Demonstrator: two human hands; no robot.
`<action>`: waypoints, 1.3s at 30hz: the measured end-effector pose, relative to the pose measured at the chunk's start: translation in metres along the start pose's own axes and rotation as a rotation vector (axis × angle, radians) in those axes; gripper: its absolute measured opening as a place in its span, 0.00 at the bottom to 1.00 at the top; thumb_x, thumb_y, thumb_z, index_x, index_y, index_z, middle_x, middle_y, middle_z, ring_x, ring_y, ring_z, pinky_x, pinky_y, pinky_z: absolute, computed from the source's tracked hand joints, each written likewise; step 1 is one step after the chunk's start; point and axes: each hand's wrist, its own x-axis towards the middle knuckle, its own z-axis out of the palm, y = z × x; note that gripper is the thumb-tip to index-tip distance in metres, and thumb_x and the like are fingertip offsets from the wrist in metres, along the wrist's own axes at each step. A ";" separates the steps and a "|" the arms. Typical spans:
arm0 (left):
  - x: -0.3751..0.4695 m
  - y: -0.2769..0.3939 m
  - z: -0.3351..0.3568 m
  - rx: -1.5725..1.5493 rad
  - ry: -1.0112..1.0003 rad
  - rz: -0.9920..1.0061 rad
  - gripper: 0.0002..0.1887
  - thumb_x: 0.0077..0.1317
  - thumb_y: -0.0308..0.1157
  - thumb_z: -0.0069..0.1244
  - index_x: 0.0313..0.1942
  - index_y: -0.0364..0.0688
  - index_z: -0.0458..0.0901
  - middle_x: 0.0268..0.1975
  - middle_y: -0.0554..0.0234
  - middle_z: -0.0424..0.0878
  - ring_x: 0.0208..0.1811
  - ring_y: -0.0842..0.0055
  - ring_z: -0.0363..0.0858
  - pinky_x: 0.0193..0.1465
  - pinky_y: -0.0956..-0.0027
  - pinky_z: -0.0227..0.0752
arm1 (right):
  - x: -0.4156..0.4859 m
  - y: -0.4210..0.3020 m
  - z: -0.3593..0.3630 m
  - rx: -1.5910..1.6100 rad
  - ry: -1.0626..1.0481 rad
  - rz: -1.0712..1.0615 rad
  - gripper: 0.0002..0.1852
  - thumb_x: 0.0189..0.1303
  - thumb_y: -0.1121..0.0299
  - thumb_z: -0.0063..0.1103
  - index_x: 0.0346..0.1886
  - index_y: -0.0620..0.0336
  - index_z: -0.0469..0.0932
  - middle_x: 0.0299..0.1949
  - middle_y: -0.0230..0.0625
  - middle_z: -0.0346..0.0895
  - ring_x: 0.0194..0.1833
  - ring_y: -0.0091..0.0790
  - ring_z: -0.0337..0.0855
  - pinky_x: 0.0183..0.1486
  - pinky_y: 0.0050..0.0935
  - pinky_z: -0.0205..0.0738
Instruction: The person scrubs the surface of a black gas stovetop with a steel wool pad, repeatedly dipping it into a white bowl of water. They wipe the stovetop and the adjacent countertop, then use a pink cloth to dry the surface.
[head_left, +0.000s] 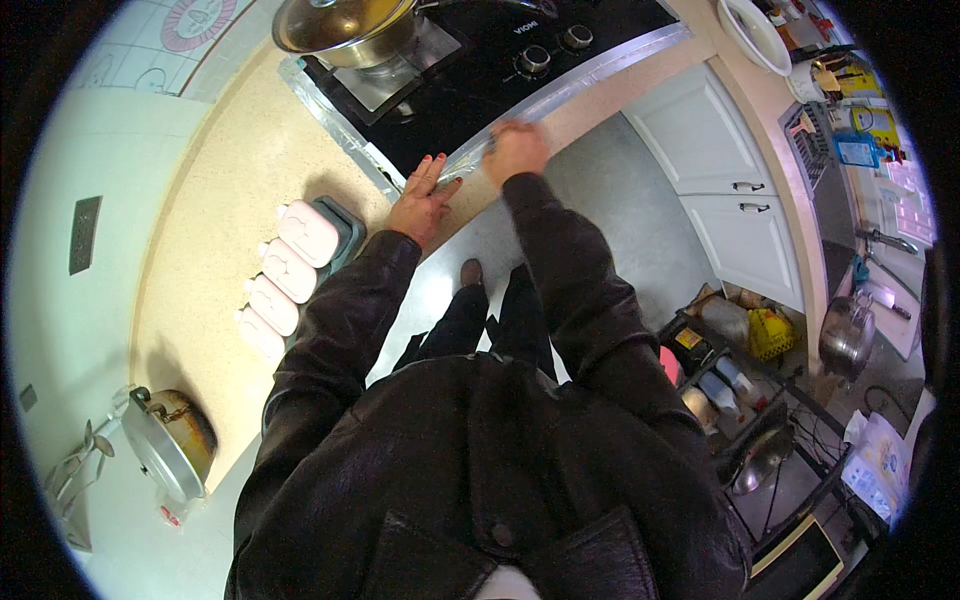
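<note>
My left hand (421, 202) lies with fingers spread at the front left corner of a black glass gas cooktop (450, 112), touching the silvery tape strip (592, 79) along its front edge. Bunched and blurred by motion, my right hand (517, 154) is on the same strip, to the right of the left hand. A small dark spot shows at its fingers; whether it grips something cannot be made out. Two control knobs (535, 58) are on the cooktop beyond my hands. A lidded metal pan (352, 37) stands on the left burner.
Several pink-lidded boxes (289, 270) stand in a row on the beige counter (217, 195), left of my left arm. Farther back is a large lidded pot (165, 442). White cabinets (697, 135) and a cluttered rack (735, 382) are to the right. A white basin (754, 34) sits at the upper right.
</note>
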 end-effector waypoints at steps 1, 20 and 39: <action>-0.002 0.001 0.000 0.009 -0.007 -0.015 0.29 0.50 0.21 0.56 0.56 0.50 0.79 0.73 0.58 0.55 0.72 0.53 0.53 0.71 0.59 0.57 | -0.001 -0.001 0.000 -0.026 0.080 0.072 0.13 0.38 0.66 0.68 0.31 0.57 0.81 0.33 0.43 0.80 0.38 0.46 0.81 0.39 0.44 0.76; -0.040 0.003 -0.011 0.022 0.013 -0.069 0.26 0.52 0.23 0.56 0.54 0.53 0.82 0.73 0.57 0.53 0.73 0.57 0.52 0.72 0.61 0.55 | -0.039 -0.045 0.009 0.057 -0.103 -0.134 0.15 0.36 0.65 0.70 0.32 0.56 0.82 0.38 0.41 0.81 0.44 0.45 0.80 0.46 0.46 0.73; -0.051 0.005 -0.012 -0.031 0.045 -0.123 0.30 0.49 0.19 0.57 0.54 0.53 0.81 0.74 0.57 0.52 0.74 0.58 0.51 0.72 0.63 0.55 | -0.039 -0.059 -0.007 -0.019 -0.155 -0.104 0.16 0.39 0.66 0.69 0.36 0.57 0.82 0.41 0.40 0.81 0.47 0.44 0.79 0.51 0.42 0.72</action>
